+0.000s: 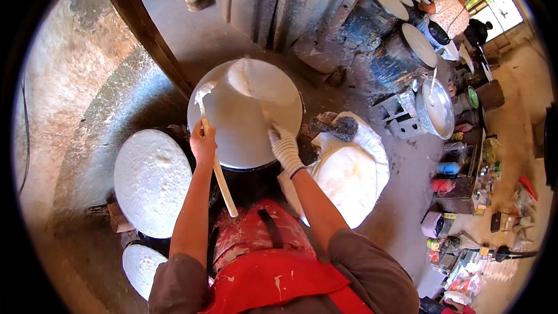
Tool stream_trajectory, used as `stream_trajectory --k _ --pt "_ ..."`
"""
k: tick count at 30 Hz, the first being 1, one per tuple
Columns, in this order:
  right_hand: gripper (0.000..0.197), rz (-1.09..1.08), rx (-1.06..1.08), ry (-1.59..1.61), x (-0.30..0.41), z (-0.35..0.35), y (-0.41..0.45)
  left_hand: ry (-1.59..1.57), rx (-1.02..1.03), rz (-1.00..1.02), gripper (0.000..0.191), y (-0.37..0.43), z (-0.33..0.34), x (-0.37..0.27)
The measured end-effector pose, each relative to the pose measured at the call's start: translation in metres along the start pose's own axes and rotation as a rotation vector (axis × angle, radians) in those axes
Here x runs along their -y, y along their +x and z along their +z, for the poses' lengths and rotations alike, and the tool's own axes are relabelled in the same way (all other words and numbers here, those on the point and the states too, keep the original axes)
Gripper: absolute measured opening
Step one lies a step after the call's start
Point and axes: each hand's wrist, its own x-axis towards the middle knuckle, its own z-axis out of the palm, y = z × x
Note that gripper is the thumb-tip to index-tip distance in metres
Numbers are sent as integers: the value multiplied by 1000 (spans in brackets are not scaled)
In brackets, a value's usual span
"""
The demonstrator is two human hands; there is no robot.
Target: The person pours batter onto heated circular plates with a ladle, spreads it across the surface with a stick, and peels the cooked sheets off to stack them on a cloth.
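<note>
In front of me is a wide round griddle (244, 139) with a smooth grey-white surface. My bare left hand (203, 144) is closed around a pale wooden-handled tool (223, 187), held over the griddle's left side. Its far end (204, 91) carries white material. A striped work glove covers my right hand (285, 146) at the griddle's right side. It grips a thin stick-like tool (265, 111), blurred, pointing toward the far rim. Beside that tool, near the far edge, lies a white rounded patch (238, 77); whether it belongs to the tool I cannot tell.
White flat rounds (354, 170) rest on a white cloth (380, 161) at right, by a dark lump (344, 128). Two white-topped discs (152, 183) (141, 268) stand left. A metal basin (449, 115) sits on cinder blocks (399, 115). Another person (449, 17) is near drums (392, 61). A wooden post (144, 22) stands close.
</note>
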Motion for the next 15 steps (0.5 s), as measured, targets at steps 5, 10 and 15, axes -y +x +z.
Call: stream_trajectory --k 5,10,15 --pt "33 -191 138 85 11 21 -6 -97 -29 -60 29 -13 -2 -5" --pt "32 -42 -99 158 -56 -42 47 -256 -37 -178 25 -25 2 -16" --pt "30 -38 376 233 -9 -21 39 -373 -67 -252 22 -33 -7 -11"
